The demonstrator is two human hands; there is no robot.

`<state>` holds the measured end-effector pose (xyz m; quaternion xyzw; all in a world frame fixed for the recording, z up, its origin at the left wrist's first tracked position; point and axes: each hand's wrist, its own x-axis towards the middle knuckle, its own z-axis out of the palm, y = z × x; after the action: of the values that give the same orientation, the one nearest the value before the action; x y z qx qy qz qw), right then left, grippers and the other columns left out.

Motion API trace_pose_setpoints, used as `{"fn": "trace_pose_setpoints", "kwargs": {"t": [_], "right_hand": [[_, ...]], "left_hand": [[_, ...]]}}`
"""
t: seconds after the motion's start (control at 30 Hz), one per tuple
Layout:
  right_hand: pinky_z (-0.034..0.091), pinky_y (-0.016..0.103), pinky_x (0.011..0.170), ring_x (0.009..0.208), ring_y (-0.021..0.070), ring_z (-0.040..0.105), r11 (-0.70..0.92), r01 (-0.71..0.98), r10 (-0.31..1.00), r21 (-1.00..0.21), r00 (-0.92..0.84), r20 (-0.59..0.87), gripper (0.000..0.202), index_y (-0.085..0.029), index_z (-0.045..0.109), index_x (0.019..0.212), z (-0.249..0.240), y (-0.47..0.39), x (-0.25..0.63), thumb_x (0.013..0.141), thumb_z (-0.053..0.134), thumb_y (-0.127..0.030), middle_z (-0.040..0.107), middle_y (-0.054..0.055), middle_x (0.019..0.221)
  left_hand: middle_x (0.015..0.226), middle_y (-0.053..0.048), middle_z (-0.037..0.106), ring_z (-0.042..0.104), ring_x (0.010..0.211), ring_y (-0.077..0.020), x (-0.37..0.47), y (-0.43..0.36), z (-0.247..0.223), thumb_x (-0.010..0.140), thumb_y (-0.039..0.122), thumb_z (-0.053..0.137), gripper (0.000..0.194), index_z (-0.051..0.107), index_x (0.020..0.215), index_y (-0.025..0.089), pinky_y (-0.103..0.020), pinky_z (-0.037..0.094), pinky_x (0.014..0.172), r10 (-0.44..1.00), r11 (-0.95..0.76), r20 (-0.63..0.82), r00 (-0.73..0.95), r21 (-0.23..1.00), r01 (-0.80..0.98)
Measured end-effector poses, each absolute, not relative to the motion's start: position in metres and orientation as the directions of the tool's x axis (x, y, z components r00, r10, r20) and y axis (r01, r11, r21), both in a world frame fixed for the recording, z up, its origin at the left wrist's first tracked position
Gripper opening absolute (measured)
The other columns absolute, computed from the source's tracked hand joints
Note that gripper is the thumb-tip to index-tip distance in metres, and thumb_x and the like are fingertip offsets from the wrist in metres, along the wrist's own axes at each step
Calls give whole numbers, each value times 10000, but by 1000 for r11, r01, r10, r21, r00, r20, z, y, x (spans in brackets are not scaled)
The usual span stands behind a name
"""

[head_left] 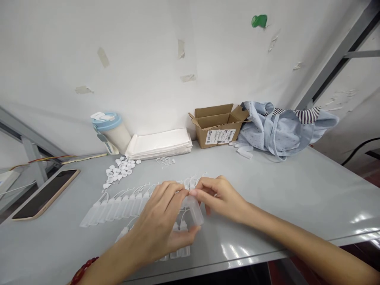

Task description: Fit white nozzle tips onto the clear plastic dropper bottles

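Observation:
A small translucent plastic bottle (196, 211) is held tilted between the thumb and fingers of my left hand (162, 215). At its top end, the fingertips of my right hand (221, 198) are pinched together, touching the bottle; whatever lies between them is hidden. To the left lies a row of similar bottles (111, 209) with thin white straps at their necks, partly covered by my left hand. A second group of bottles (184, 251) lies under that hand, close to the table's front edge.
Small white caps (118, 172) lie in a pile beyond the row. Behind are a blue-lidded cup (114, 130), stacked white sheets (160, 143), an open cardboard box (216, 136) and a light blue cloth bag (279, 126). A phone (46, 194) lies at the left on the grey table (285, 198).

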<state>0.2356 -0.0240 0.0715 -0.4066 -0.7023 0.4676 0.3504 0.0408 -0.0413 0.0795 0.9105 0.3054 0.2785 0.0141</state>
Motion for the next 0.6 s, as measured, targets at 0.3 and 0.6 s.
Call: {"fn": "trace_pose_setpoints", "kwargs": {"t": [0.3, 0.6], "right_hand": [[407, 225, 420, 375, 98, 538, 204, 127, 973, -971, -138, 186, 466, -160, 572, 661, 80, -6, 254, 923, 466, -530, 635, 8, 540], [392, 216, 432, 389, 85, 520, 315, 202, 948, -927, -115, 297, 459, -160, 568, 633, 74, 0, 256, 944, 456, -477, 618, -6, 526]], "left_hand": [[1015, -75, 540, 472, 977, -251, 33, -61, 73, 627, 131, 704, 488, 505, 1071, 171, -388, 477, 819, 596, -763, 231, 769, 462, 452], [990, -79, 542, 452, 965, -271, 34, -57, 65, 659, 203, 727, 393, 550, 1008, 160, -420, 459, 803, 613, -737, 84, 785, 418, 531]]}}
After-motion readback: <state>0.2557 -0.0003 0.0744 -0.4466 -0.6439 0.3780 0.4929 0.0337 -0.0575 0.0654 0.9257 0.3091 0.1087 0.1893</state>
